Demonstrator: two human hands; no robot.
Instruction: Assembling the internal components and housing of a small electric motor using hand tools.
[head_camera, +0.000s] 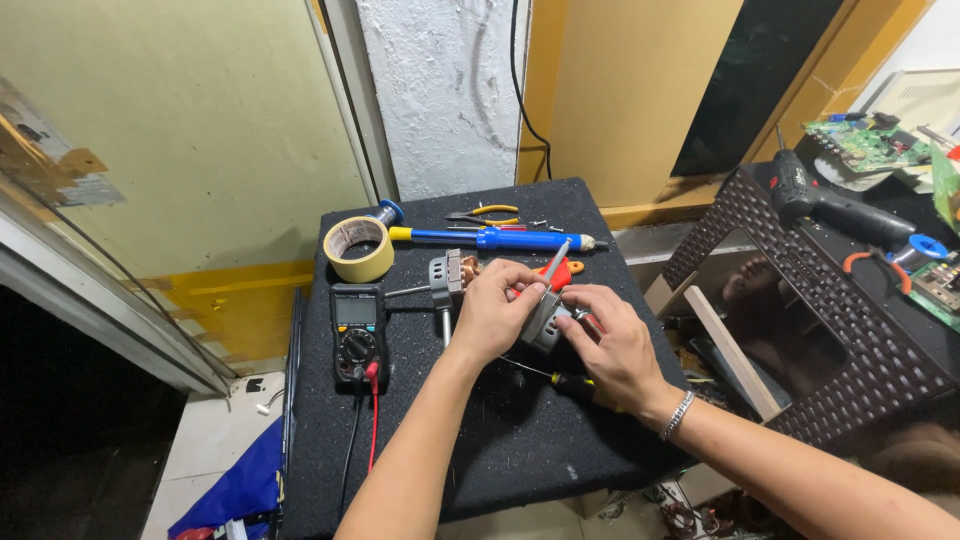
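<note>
Two bare forearms reaching up from the bottom edge, a metal bracelet (677, 414) on the right wrist. Left hand (492, 312) curled over a small grey metal part (545, 322), fingers (524, 278) clenched around its upper side and around a thin grey-tipped tool (555, 261) slanting up and away between both hands. Right hand (612, 337) pressed against the same grey part from the other side, fingertips (572, 298) pinching its near edge; grasping, not released. Grey part held just above the middle of the black foam-topped desk (480, 450), touching both hands.

Just beyond the left fingers, a motor armature with copper windings (456, 273), its shaft pointing back toward the wrist. Peeking out between the two sets of fingers, something red-orange (566, 270), mostly hidden. Under the right palm, a thin screwdriver (560, 378) flat on the foam.

Further left of the left fingers, a black multimeter (357, 333) with a red lead (374, 420) trailing toward the near edge. Beyond that, a roll of yellowish tape (358, 249). Past both hands, a long blue-and-yellow desoldering pump (495, 238), and behind it small pliers (484, 213).

Well off to the right of the right fingers, a dark woven stool (860, 340) carrying a black drill (835, 205) and green circuit boards (865, 143).
</note>
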